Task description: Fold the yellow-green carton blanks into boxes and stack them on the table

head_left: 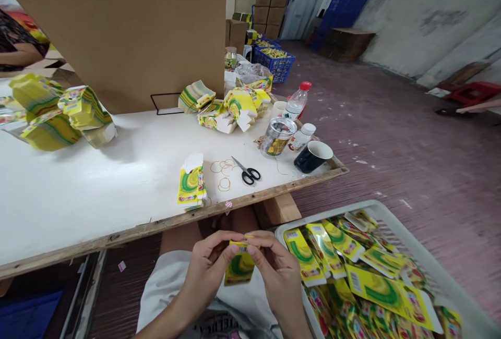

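Observation:
Both my hands are low over my lap and pinch one small yellow-and-green packet (pixel 239 265) between them. My left hand (pixel 207 266) grips its left edge with curled fingers. My right hand (pixel 276 271) grips its right edge and top. A white plastic crate (pixel 385 213) full of the same yellow-green packets (pixel 376 287) stands just right of my right hand. On the white table (pixel 97 182) above my hands lies a small stack of flat yellow cartons (pixel 191 185).
Rubber bands (pixel 223 169) and black-handled scissors (pixel 246 172) lie near the table's front edge. A jar (pixel 277 135), water bottle (pixel 296 101) and dark mug (pixel 313 155) stand at its right end. Carton piles (pixel 58 114) sit at left and back (pixel 230 107). A cardboard sheet (pixel 129 26) stands behind. Another person's arm (pixel 19 57) shows far left.

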A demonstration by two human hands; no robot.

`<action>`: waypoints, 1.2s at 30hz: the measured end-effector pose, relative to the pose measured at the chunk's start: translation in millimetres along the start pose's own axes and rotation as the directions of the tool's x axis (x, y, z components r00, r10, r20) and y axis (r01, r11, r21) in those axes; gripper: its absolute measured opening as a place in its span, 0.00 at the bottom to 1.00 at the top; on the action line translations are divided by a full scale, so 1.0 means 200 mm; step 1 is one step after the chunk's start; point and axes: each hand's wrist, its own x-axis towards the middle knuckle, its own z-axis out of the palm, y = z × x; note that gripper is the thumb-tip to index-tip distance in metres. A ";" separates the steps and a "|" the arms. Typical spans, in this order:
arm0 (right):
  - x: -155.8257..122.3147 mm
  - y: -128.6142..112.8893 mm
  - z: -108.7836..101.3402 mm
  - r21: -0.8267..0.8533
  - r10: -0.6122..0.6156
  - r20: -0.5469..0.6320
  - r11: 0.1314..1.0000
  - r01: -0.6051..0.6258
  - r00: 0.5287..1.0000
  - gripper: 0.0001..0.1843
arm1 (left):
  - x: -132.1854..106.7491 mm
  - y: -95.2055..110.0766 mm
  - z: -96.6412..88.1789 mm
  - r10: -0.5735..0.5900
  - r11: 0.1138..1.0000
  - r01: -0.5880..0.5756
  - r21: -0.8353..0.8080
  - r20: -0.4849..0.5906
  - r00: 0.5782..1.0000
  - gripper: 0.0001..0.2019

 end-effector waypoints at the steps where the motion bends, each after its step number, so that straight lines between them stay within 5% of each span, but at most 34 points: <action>1: -0.01 0.00 0.01 0.003 0.009 -0.021 1.000 -0.009 1.000 0.05 | 0.00 0.00 0.00 0.017 1.000 -0.017 0.001 -0.005 1.000 0.11; 5: -0.03 0.02 0.04 -0.011 0.071 -0.071 0.997 -0.072 0.995 0.11 | 0.00 0.00 0.01 0.080 0.997 -0.080 0.016 -0.006 0.997 0.09; 8: -0.03 0.02 -0.06 -0.203 0.006 -0.139 0.979 -0.034 0.990 0.12 | 0.00 -0.03 -0.01 0.109 0.994 -0.110 0.026 0.013 0.994 0.13; 11: 0.03 -0.01 -0.37 -0.600 -0.249 -0.309 0.800 0.015 0.918 0.15 | 0.03 -0.06 -0.11 0.231 0.962 -0.222 0.159 -0.038 0.972 0.16; 14: 0.10 -0.04 -0.80 -0.894 -0.540 -0.378 0.423 -0.146 0.752 0.24 | 0.10 -0.07 -0.23 0.382 0.856 -0.320 0.406 -0.078 0.921 0.12; 15: 0.11 -0.03 -0.93 -0.921 -0.566 -0.378 0.312 -0.234 0.733 0.28 | 0.12 -0.07 -0.26 0.408 0.829 -0.332 0.450 -0.082 0.909 0.11; 18: 0.13 0.05 -1.20 -0.937 -0.433 -0.349 0.139 -0.322 0.831 0.39 | 0.16 -0.06 -0.32 0.435 0.779 -0.338 0.528 -0.067 0.898 0.11; 20: 0.11 0.15 -1.26 -0.946 -0.261 -0.322 0.050 -0.320 0.910 0.43 | 0.16 -0.05 -0.35 0.436 0.752 -0.330 0.571 -0.055 0.898 0.11; 22: 0.07 0.23 -1.25 -0.951 -0.168 -0.302 -0.016 -0.309 0.938 0.38 | 0.16 -0.05 -0.38 0.424 0.744 -0.307 0.593 -0.064 0.904 0.12; 26: 0.03 0.30 -1.25 -0.937 -0.186 -0.335 -0.034 -0.347 0.924 0.26 | 0.15 -0.06 -0.46 0.376 0.750 -0.250 0.613 -0.084 0.923 0.14; 30: 0.09 0.32 -1.35 -0.900 -0.165 -0.424 -0.027 -0.434 0.890 0.30 | 0.17 -0.04 -0.48 0.405 0.708 -0.252 0.660 -0.087 0.910 0.14; 36: 0.14 0.44 -1.44 -0.866 0.025 -0.500 -0.034 -0.500 0.865 0.40 | 0.21 0.00 -0.51 0.505 0.569 -0.228 0.790 -0.117 0.855 0.17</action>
